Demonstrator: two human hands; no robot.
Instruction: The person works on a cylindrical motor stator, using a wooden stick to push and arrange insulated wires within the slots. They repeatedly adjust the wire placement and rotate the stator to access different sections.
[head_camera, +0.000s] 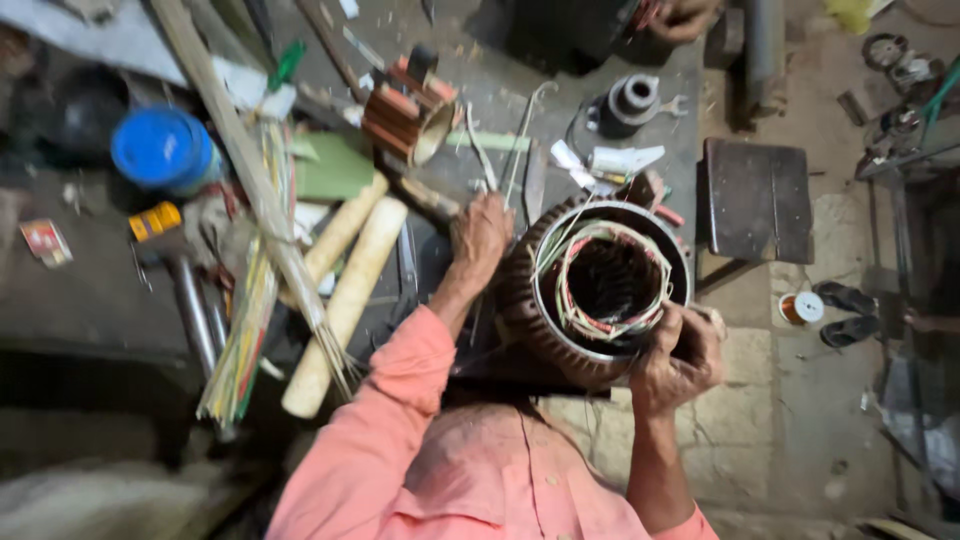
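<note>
the right hand (678, 360) is gripping the rim of the finned motor stator (600, 290), fingers curled beside its coloured windings (610, 280); the left hand (480, 235) is bracing its outer side, fingers folded.

The motor stator (600, 290) is a round, ribbed metal shell, dark and grimy, tipped so its open end faces up. Inside the bore, coils of thin wire in green, red and pale colours loop around the rim. It sits at the near edge of the workbench (90, 290), just right of the two pale wooden handles (345, 290) lying on that bench.
</note>
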